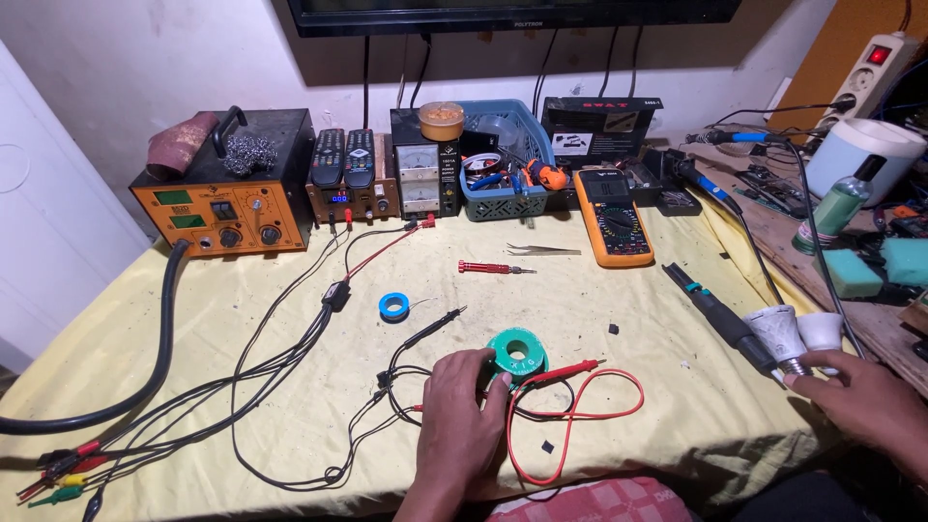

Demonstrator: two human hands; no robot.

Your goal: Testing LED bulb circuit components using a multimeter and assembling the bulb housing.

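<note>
My left hand point(462, 411) rests on the yellow cloth with its fingers against a green spool of solder wire point(517, 352); whether it grips the spool is unclear. Red point(565, 370) and black point(432, 331) meter probes with looped leads lie around that hand. My right hand point(860, 401) is at the table's right edge, fingers touching the metal base of a white lamp bulb point(779, 333). A second white bulb point(822, 331) lies beside it. A black soldering iron point(715, 309) stretches diagonally just left of the bulbs.
An orange multimeter point(613, 217), tweezers point(541, 250), a red screwdriver point(493, 267) and a small blue spool point(393, 306) lie mid-table. At the back stand an orange soldering station point(227, 198), a power supply point(423, 179) and a blue basket point(503, 203). Cables trail left.
</note>
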